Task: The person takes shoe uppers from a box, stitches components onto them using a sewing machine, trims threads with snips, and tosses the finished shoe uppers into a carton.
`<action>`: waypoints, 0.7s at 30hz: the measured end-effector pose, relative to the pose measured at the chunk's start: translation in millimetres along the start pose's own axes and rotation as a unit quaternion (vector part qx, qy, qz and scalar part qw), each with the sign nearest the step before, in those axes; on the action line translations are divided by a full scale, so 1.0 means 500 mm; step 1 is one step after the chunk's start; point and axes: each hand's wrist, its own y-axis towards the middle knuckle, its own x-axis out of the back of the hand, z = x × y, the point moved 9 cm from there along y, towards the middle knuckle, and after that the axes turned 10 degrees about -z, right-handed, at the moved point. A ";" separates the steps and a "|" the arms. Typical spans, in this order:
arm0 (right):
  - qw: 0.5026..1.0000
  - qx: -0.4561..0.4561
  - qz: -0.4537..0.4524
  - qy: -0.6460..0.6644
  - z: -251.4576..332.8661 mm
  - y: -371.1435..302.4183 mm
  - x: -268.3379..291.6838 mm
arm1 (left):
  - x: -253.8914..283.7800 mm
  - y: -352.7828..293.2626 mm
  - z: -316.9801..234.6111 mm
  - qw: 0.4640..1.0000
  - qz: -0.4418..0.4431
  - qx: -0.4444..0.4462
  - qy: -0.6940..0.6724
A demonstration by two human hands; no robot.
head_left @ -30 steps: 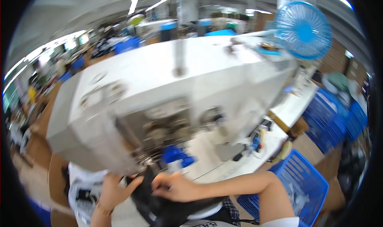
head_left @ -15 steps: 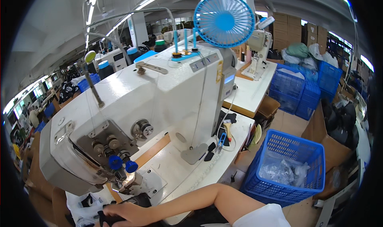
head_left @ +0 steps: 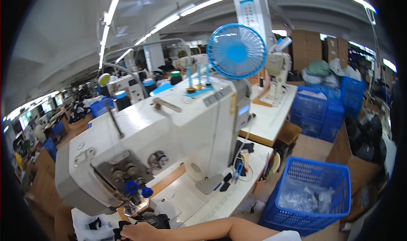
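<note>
From the lower edge my right forearm reaches left, and my right hand (head_left: 142, 231) is closed on a black fabric piece (head_left: 156, 221) at the front of a white sewing machine (head_left: 186, 126). The piece lies just below the lit needle area (head_left: 139, 208), partly covered by my hand. Some of the black material also sticks out past my fingertips. My left hand is out of sight. Two blue tension knobs (head_left: 139, 189) sit above the needle area. A white plastic bag (head_left: 87, 225) with something dark in it lies left of my hand.
A blue fan (head_left: 236, 51) and thread spindles (head_left: 198, 75) top the machine. Blue-handled thread snips (head_left: 238, 170) and a brush (head_left: 244, 158) lie on the table's right. A blue crate (head_left: 313, 173) holding clear plastic bags stands at right, near a cardboard box (head_left: 349, 154) of black items.
The view has tilted up, so the machine and crate appear lower. My right hand stays by the needle area with the black piece, and more of the piece shows now.
</note>
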 end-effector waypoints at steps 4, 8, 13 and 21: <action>0.999 -0.008 0.049 0.010 -0.003 0.021 0.008 | 0.010 -0.003 -0.047 0.949 -0.046 -0.208 0.232; 0.998 0.011 0.064 -0.001 -0.004 0.024 0.001 | 0.004 0.000 -0.037 0.994 -0.018 -0.108 0.010; 0.996 0.047 0.068 -0.045 0.014 0.027 0.015 | -0.005 -0.017 -0.121 0.979 -0.014 -0.193 0.067; 0.996 0.014 0.065 -0.052 0.017 0.026 0.029 | -0.001 -0.030 -0.146 0.980 0.012 -0.158 0.120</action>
